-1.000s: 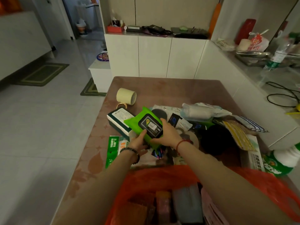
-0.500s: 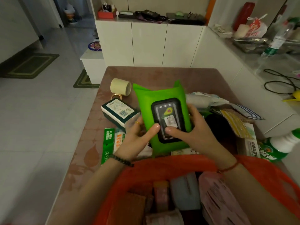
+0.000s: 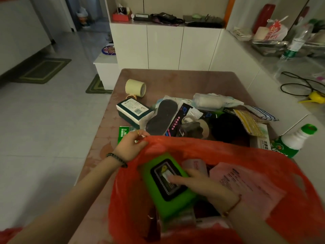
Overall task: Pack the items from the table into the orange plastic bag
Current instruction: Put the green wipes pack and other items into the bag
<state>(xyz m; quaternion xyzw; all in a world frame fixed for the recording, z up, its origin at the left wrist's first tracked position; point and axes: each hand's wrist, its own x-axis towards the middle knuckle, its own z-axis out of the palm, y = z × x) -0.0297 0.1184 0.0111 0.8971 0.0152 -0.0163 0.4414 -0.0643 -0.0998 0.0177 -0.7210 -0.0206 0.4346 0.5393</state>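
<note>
Inside orange bag (image 3: 263,166): green wipes pack (image 3: 158,199) under right hand (image 3: 202,184).

Inside the orange bag (image 3: 263,164) at lower center: a green wipes pack (image 3: 158,196), right hand (image 3: 202,185) pressed flat on its black lid. At the bag's upper left rim, left hand (image 3: 130,147) pinching the plastic. Above, on the table (image 3: 184,81): a tape roll (image 3: 135,88), a boxed item (image 3: 133,111), a dark insole (image 3: 161,117). At right edge, a green-capped bottle (image 3: 297,140).
</note>
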